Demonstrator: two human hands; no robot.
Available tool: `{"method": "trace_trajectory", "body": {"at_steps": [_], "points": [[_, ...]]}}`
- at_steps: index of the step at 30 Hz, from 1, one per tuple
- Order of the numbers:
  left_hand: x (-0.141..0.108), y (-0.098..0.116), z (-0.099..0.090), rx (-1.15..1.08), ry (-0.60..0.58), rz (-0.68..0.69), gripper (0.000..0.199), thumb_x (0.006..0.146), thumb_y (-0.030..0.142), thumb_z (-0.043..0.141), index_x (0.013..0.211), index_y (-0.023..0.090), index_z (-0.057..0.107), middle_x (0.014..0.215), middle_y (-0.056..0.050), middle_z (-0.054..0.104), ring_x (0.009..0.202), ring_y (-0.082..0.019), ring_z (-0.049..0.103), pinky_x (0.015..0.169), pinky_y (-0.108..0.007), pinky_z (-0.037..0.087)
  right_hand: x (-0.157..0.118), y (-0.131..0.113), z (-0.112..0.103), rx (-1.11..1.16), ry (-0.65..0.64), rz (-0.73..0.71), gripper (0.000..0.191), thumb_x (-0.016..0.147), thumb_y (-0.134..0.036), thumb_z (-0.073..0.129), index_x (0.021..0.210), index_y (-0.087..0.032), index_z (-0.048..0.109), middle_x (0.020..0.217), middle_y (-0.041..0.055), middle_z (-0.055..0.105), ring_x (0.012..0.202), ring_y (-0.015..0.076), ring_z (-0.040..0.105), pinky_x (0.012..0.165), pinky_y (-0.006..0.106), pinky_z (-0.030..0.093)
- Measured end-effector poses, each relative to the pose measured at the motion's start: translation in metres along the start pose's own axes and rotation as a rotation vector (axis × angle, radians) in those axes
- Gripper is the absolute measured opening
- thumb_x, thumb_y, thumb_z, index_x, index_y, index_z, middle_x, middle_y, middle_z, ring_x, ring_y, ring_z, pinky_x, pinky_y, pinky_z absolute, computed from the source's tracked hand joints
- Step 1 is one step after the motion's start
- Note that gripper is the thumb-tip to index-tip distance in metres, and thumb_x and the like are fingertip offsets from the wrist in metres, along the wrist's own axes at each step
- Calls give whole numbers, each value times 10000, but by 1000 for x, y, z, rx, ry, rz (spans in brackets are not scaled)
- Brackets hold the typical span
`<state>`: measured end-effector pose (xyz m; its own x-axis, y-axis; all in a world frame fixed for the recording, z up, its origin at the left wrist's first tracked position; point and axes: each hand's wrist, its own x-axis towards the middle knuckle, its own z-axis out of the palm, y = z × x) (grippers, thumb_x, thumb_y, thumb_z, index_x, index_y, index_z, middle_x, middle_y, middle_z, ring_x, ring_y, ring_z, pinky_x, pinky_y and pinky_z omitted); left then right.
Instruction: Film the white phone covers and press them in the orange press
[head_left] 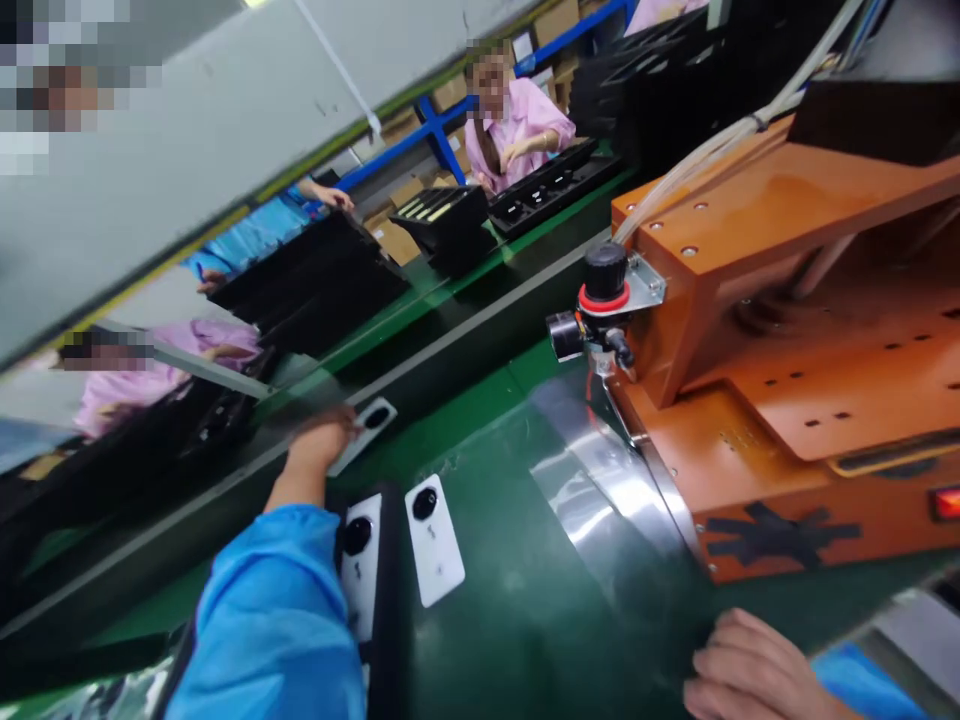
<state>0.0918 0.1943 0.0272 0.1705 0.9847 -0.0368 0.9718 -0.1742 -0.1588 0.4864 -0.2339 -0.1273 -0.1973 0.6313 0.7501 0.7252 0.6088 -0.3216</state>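
Note:
Out at the upper left of the mat, my left hand (pixel 325 440) in a blue sleeve is closed on the near end of a white phone back cover (pixel 373 424) with a dark round camera area. Another white phone back cover (pixel 436 545) lies face up on the green mat (pixel 525 620), right of my forearm. A third cover (pixel 366 570) sits in a black tray (pixel 390 600), partly hidden by my sleeve. At the bottom right, my right hand (pixel 750 668) is low over the mat, fingers loosely bent, with nothing visible in them. Its thumb is hidden.
An orange machine (pixel 750 380) with a black-knobbed regulator (pixel 604 275) fills the right. A clear plastic sheet (pixel 600 480) lies before it. Beyond a low conveyor rail (pixel 465 330), co-workers in pink (pixel 525 115) and blue (pixel 259 240) sleeves handle black trays (pixel 544 190).

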Motion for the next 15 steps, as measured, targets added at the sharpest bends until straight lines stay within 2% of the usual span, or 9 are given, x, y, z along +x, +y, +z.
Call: {"method": "trace_trajectory", "body": {"at_steps": [2, 4, 5, 7, 8, 9, 11, 13, 15], "points": [[-14, 17, -13, -73, 130, -98, 493, 955, 487, 605, 1268, 106, 589, 983, -42, 701, 957, -209, 666, 910, -464, 534, 8, 2, -3, 46, 14, 0, 175, 865, -92, 627, 942, -211, 730, 810, 22, 723, 709, 158, 683, 715, 325, 602], [-45, 43, -19, -150, 215, -135, 734, 906, 499, 648, 1480, 119, 392, 954, -4, 700, 927, -182, 660, 907, -447, 525, 10, 2, -2, 94, 31, 49, 157, 850, -98, 636, 946, -198, 707, 823, 39, 709, 714, 164, 665, 693, 335, 585], [-69, 60, -19, -205, 240, -109, 803, 886, 481, 666, 1538, 174, 312, 977, 22, 698, 893, -143, 656, 896, -381, 526, 10, 1, -2, 133, 19, 70, 158, 844, -99, 640, 954, -196, 699, 836, 46, 703, 726, 167, 660, 686, 333, 576], [-131, 96, -10, -455, 291, 40, 663, 896, 396, 625, 1510, 266, 411, 1073, 24, 703, 807, -100, 649, 798, -262, 527, 11, -4, -4, 233, 14, 143, 158, 843, -95, 635, 954, -197, 683, 860, 58, 684, 750, 170, 649, 676, 323, 560], [-167, 115, -2, -630, 267, 151, 562, 927, 379, 566, 1473, 273, 481, 1189, -3, 692, 810, -103, 654, 740, -234, 522, 14, -7, -6, 293, 18, 204, 150, 852, -96, 623, 946, -200, 675, 871, 62, 673, 760, 169, 643, 674, 318, 553], [-202, 134, 10, -728, 210, 204, 462, 930, 381, 553, 1379, 281, 591, 1178, -5, 704, 732, -100, 638, 630, -212, 495, 19, -11, -9, 356, 21, 284, 133, 867, -102, 608, 929, -203, 667, 883, 65, 663, 772, 169, 639, 678, 315, 548], [-266, 169, 39, -844, 86, 176, 298, 948, 353, 525, 1118, 256, 750, 1011, -16, 734, 663, -116, 622, 554, -226, 464, 33, -18, -13, 486, -10, 468, 99, 909, -141, 584, 877, -207, 650, 897, 68, 647, 806, 172, 635, 702, 312, 539], [-311, 199, 70, -941, 71, 87, 291, 962, 334, 507, 1061, 233, 761, 954, -37, 732, 670, -136, 638, 543, -243, 470, 52, -22, -10, 610, -106, 635, 129, 942, -205, 579, 825, -204, 632, 911, 66, 645, 839, 173, 632, 716, 303, 524], [-337, 222, 94, -937, 139, 31, 303, 978, 328, 491, 1127, 223, 733, 1002, -60, 729, 762, -164, 674, 624, -265, 514, 71, -20, 1, 703, -206, 745, 172, 945, -266, 596, 791, -197, 623, 918, 60, 643, 853, 171, 623, 719, 296, 504]]}}
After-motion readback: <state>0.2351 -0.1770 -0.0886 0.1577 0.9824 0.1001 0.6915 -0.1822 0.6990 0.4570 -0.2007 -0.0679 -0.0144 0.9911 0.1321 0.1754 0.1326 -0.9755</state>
